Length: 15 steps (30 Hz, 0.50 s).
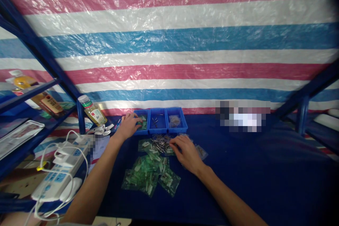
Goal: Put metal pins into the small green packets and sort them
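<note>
At the left blue bin (140, 132), my left hand (128, 125) reaches over the near-left rim, its fingers slightly apart above small green bags (143, 123). My right hand (186, 151) is beside a loose pile of thin metal pins (160, 142). Its fingers are curled together at the pile's right edge, and whatever they pinch is hidden. Clear bags (201, 152) lie partly under and beside that hand. Nearer to me is a heap of green plastic bags (145, 171) with small pale pieces inside. Another such bag (169, 181) lies at its right.
The middle bin (158, 129) holds a few pins; the right bin (177, 129) holds clear bags. A drink bottle (92, 111), papers (100, 148) and a power strip (57, 173) with tangled white cables stand left. Blue frame posts (302, 114) flank the blue table (238, 169).
</note>
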Each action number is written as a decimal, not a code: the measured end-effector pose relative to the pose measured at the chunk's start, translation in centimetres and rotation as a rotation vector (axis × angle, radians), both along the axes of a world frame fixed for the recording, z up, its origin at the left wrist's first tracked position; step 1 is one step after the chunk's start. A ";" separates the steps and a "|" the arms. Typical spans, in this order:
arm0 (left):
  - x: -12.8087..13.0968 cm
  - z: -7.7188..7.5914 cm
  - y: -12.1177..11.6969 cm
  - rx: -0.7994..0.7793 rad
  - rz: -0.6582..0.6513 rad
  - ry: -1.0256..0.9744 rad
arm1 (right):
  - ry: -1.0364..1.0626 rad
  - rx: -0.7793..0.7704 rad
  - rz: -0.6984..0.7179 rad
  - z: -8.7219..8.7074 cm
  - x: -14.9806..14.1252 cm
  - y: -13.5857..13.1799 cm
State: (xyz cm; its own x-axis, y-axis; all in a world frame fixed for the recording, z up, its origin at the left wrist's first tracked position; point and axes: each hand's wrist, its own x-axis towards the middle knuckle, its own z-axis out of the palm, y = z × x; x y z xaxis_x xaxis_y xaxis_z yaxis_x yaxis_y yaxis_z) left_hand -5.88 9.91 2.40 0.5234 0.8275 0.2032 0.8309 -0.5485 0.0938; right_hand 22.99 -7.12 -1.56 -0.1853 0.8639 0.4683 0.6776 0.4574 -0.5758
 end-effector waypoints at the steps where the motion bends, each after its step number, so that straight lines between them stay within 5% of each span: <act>1: 0.1 0.2 -0.3 0.037 0.011 -0.012 | -0.044 -0.008 0.005 0.1 0.1 0.0; 4: 1.0 1.3 -1.9 0.146 -0.009 -0.106 | -0.160 -0.039 0.031 0.3 0.4 -0.1; 9: 3.9 3.0 -6.4 0.140 -0.242 -0.342 | -0.285 -0.067 0.095 0.7 0.9 -0.1; 15: 6.0 0.9 -10.1 0.068 -0.412 -0.424 | -0.315 -0.061 0.170 0.9 1.3 0.0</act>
